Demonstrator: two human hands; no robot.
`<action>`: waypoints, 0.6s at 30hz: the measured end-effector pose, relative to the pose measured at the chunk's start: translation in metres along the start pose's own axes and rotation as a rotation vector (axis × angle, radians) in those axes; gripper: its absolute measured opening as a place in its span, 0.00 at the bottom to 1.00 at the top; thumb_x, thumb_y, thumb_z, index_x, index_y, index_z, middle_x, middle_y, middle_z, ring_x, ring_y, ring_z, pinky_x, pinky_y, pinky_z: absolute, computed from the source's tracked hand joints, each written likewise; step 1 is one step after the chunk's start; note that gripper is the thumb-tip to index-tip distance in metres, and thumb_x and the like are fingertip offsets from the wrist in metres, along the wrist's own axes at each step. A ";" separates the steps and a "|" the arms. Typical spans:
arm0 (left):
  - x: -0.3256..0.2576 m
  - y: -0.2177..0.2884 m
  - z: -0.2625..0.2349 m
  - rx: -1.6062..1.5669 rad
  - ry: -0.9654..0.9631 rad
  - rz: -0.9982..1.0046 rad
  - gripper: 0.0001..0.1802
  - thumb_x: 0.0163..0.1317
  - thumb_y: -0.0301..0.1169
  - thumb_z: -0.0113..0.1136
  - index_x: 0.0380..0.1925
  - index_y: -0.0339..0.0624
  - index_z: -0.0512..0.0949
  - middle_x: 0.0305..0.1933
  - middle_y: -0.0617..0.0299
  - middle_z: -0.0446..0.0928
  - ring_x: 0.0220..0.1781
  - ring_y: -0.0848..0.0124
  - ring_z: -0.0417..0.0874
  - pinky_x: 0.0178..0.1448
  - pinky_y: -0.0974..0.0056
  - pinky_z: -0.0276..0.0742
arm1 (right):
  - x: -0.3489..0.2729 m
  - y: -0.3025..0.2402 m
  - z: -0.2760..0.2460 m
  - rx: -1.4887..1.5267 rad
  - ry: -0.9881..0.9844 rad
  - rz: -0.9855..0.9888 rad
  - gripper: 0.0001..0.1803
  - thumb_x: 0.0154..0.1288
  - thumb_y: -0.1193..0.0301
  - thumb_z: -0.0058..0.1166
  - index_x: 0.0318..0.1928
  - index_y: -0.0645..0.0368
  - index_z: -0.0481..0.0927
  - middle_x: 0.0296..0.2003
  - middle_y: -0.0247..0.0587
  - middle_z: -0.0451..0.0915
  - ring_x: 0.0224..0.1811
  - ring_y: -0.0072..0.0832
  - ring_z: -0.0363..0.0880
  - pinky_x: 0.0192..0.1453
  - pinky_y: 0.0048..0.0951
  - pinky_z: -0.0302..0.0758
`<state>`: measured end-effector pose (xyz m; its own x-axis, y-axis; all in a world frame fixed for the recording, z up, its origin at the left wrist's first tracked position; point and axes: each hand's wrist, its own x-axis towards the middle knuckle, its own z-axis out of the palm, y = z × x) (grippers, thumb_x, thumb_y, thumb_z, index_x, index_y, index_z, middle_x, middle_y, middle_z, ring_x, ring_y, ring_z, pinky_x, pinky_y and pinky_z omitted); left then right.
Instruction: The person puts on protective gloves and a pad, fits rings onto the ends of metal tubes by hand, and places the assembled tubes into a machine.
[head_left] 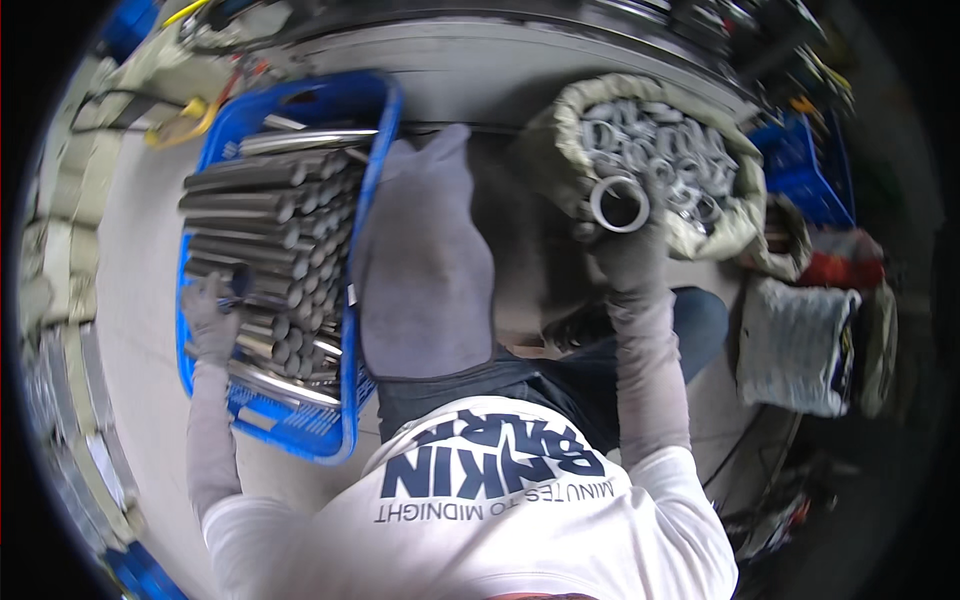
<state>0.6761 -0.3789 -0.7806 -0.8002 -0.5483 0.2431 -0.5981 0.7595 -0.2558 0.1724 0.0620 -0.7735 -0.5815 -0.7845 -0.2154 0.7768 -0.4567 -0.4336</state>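
Crate full, sack full, 1 ring in hand: looks like plenty left

So, progress check. The blue crate (349,390) on the left is packed with metal tubes (240,205), most lying crosswise with their ends facing right, plus some shinier ones at the near and far ends. Over on the right, the pale sack (570,120) has a big heap of loose rings (680,150). I can't spot any ring fitted on a tube, so nothing here reads to me as finished, though the lower layers of the crate are hidden.

The right hand (632,255), gloved, has its fingers clamped around 1 ring (620,229), held up at the near edge of the sack with the opening facing the camera. That's the only ring I can see in a hand.

The left hand (212,320), also gloved, is at the crate's left side, fingers by the tubes near a dark round end. Can't tell if they're closed on it or just resting there, too blurry.

Grey cloth (425,250) between crate and sack, over the left leg. My guess: early days, or at least a lot to go.
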 end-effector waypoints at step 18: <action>0.171 0.389 -0.133 -0.600 -0.227 0.627 0.36 0.52 0.40 0.71 0.61 0.39 0.75 0.44 0.50 0.82 0.50 0.52 0.85 0.54 0.50 0.80 | -0.010 0.022 -0.001 -1.378 0.159 -0.797 0.15 0.68 0.73 0.51 0.51 0.60 0.85 0.45 0.44 0.88 0.47 0.37 0.89 0.54 0.33 0.82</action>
<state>0.3127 -0.1303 -0.7143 -0.9996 0.0215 0.0157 0.0249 0.9631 0.2679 0.1953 0.0598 -0.7818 -0.7997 -0.4521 0.3950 -0.4731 0.0696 -0.8782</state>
